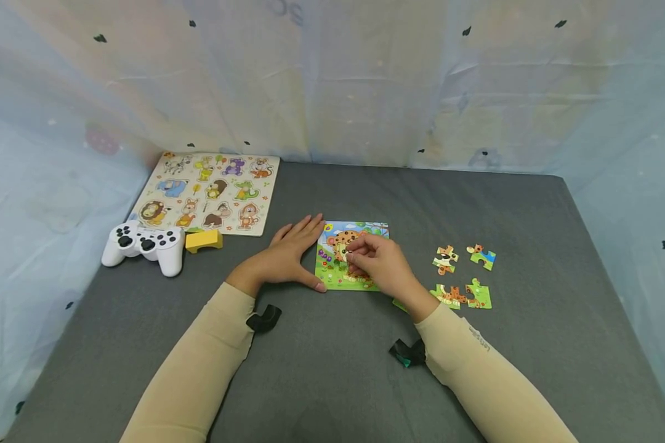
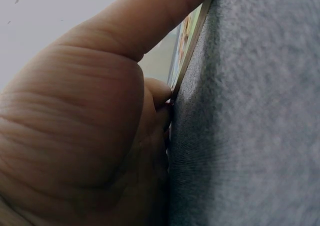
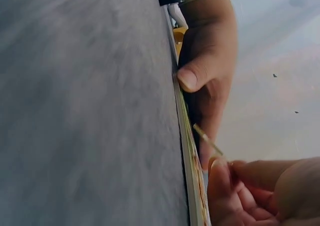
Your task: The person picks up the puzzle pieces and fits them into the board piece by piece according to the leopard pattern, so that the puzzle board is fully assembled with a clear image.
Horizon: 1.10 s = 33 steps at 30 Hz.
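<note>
A jigsaw puzzle board [image 1: 332, 280] with a spotted cartoon animal and a green border lies on the grey table. My left hand [image 1: 282, 255] lies spread along its left side, fingers straight, with the thumb [image 2: 150, 15] against the board's edge. Over the board, my right hand [image 1: 386, 266] pinches a thin puzzle piece [image 3: 207, 139] between thumb and fingertips. That piece is edge-on in the right wrist view, tilted just above the board; its picture is hidden. The right hand covers the board's right part.
Several loose puzzle pieces [image 1: 479, 294] lie right of the board, one partly under the right wrist. At the left are an animal picture board [image 1: 199, 206], a white game controller [image 1: 169, 246] and a yellow arched block [image 1: 204, 239]. Printed curtains [image 1: 354, 92] surround the table [image 1: 332, 369].
</note>
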### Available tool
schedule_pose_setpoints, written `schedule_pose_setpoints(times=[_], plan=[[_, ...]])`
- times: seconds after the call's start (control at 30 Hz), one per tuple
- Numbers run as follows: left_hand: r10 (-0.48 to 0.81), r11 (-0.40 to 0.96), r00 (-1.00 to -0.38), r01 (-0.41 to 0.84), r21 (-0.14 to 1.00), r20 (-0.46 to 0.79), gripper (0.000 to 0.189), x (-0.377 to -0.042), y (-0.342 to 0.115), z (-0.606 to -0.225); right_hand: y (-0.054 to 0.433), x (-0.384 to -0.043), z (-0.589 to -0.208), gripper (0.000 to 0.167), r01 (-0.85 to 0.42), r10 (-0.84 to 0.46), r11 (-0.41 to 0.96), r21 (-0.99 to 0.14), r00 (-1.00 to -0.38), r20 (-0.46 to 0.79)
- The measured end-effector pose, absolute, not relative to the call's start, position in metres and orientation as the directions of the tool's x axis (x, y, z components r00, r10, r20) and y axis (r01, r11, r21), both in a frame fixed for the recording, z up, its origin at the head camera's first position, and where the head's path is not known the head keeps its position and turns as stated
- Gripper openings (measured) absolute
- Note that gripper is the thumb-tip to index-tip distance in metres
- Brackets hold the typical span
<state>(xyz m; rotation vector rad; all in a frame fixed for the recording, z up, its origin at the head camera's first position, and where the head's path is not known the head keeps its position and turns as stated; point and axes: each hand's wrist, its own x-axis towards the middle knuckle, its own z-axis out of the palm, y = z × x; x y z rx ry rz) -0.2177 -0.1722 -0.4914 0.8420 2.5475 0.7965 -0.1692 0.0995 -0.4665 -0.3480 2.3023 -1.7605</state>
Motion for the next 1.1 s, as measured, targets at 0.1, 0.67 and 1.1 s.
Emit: schedule_pose_setpoints(times=[0.1,0.67,1.1], plan=[[0.630,0.667,-0.762,0.435,0.605,-0.146,0.143,-0.217,-0.172,-0.489,0.092,-0.172,-0.467,0.013,-0.030,-0.302,0.280,-0.960,-0.952,-0.058],[0.624,0.681,-0.766,0.434,0.590,-0.156,0.143,-0.217,-0.171,-0.487,0.086,-0.159,-0.460,0.032,-0.496,-0.499,0.675,-0.547,-0.852,0.158],[0.632,0.674,-0.758,0.438,0.595,-0.158,0.142,-0.214,-0.170,-0.480,0.083,-0.151,-0.462,0.061,-0.594,-0.642,0.718,-0.361,-0.767,-0.016]])
